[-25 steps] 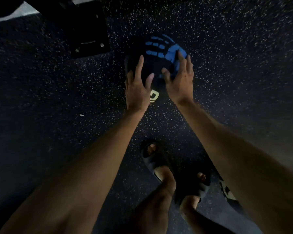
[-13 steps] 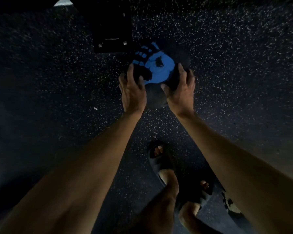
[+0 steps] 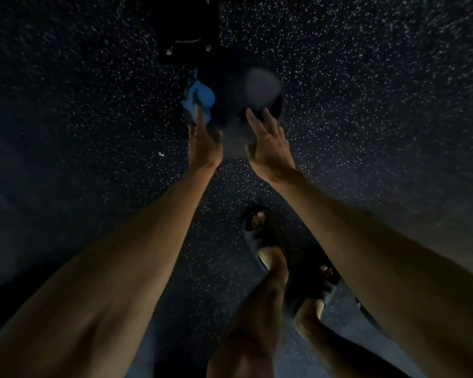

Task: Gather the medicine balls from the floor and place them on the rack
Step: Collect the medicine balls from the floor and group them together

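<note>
- Left hand [image 3: 204, 144] and right hand [image 3: 269, 144], fingers straight, press opposite sides of the round black blue-printed medicine ball [image 3: 230, 102].
- Likely squeezing it to lift.

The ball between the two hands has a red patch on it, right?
Not quite. The patch on the ball is blue, not red, as the head view shows. The ball does sit between the left hand and the right hand.

Ball [image 3: 230, 102] is upper middle of the frame, left hand [image 3: 204, 144] against its left side, right hand [image 3: 268, 143] against its right. Floor plate [image 3: 187, 36] just above, sandals [image 3: 253, 227] lower middle.
</note>
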